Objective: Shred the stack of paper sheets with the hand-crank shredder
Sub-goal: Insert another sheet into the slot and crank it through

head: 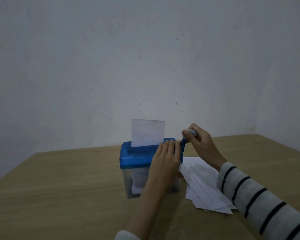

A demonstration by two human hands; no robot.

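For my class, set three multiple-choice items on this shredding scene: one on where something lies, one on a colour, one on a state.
1. Where does the stack of paper sheets lie?
A. on the table, to the right of the shredder
B. on top of the shredder
C. on the floor

2. What colour is the shredder lid?
A. red
B. blue
C. green

3. What is the right hand doing?
A. lying flat on the table
B. lifting a sheet
C. gripping the crank handle

Answers:
1 A: the sheets rest on the table beside the bin.
2 B: the lid is plainly blue.
3 C: the fingers curl round the handle.
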